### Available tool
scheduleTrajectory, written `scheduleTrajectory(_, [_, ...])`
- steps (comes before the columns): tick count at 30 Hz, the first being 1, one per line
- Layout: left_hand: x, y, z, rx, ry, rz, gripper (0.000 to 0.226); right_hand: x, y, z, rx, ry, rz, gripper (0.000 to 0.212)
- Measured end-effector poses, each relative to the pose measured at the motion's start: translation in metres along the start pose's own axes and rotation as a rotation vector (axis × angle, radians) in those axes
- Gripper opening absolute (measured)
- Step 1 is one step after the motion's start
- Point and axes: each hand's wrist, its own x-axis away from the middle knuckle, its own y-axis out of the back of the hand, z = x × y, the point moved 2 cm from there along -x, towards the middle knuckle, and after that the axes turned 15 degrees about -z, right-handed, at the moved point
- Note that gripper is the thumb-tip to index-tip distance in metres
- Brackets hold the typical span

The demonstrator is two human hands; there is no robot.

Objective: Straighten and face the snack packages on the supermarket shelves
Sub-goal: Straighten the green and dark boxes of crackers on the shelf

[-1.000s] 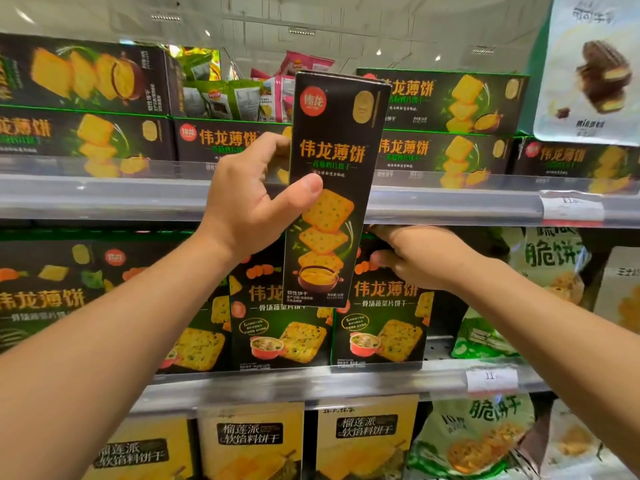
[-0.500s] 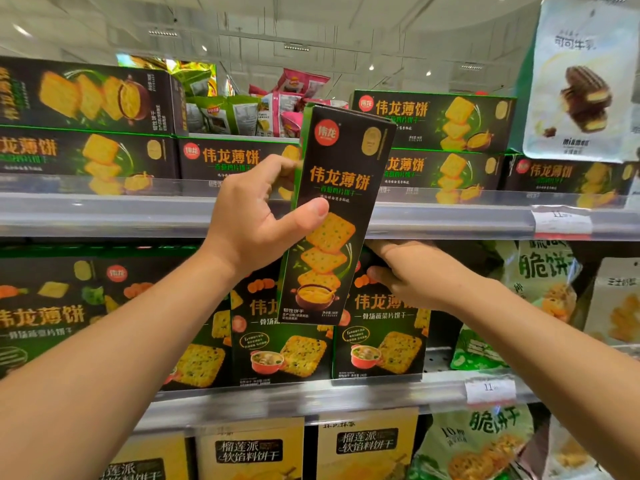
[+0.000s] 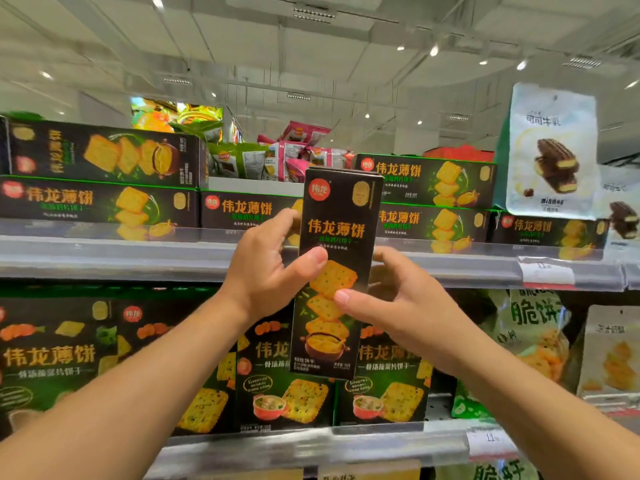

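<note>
Since a second ago, the right hand (image 3: 408,303) has been brought up from the lower shelf and closed on the upright cracker box (image 3: 337,271), which was held before by the left hand (image 3: 266,271) alone. One tall black box is now gripped by two hands in front of the upper shelf rail (image 3: 138,258): the left thumb is pressed flat across the box's face with the fingers wrapped behind its left edge, and the right thumb is laid on the printed crackers while the right fingers are curled around the right edge. Both forearms are stretched up and inward from the lower corners, wrists slightly bent. The box is held vertical, front panel facing the camera, clear of both shelves. Behind it, on the middle shelf, three green-and-black vegetable cracker boxes (image 3: 291,382) are seen standing side by side. On the upper shelf, six matching black boxes (image 3: 104,206) are seen lying flat, some stacked in twos. One white chocolate snack bag (image 3: 550,150) is seen propped at far right.
</note>
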Motion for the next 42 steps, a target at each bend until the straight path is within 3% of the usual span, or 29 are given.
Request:
scheduleTrajectory(4, [-0.006,0.012,-0.005,-0.001,0.030,0.098,0.052,0.000,-0.001,0.014,-0.069,0.013,-0.059,0.061])
scheduleTrajectory(7, [-0.014,0.038,0.000,-0.136,-0.079,0.150,0.058,-0.009,0.010,0.029,-0.087,0.019,-0.087,0.070])
scheduleTrajectory(12, [-0.026,0.085,0.016,-0.695,-0.502,0.138,0.037,-0.051,0.021,0.081,-0.028,0.173,-0.094,0.050])
scheduleTrajectory(15, [-0.026,0.096,0.025,-0.845,-0.459,0.167,0.035,-0.086,0.013,0.114,0.135,0.368,-0.112,0.041])
scheduleTrajectory(21, [-0.021,0.099,0.036,-0.756,-0.441,-0.009,0.024,-0.165,-0.003,0.152,0.593,0.521,-0.136,0.040])
scheduleTrajectory(26, [-0.020,0.098,0.039,-0.728,-0.469,-0.012,0.019,-0.211,-0.019,0.166,1.136,0.579,-0.060,0.039])
scheduleTrajectory(42, [-0.019,0.100,0.040,-0.757,-0.439,0.015,0.020,-0.201,-0.050,0.105,0.896,0.309,0.067,0.032])
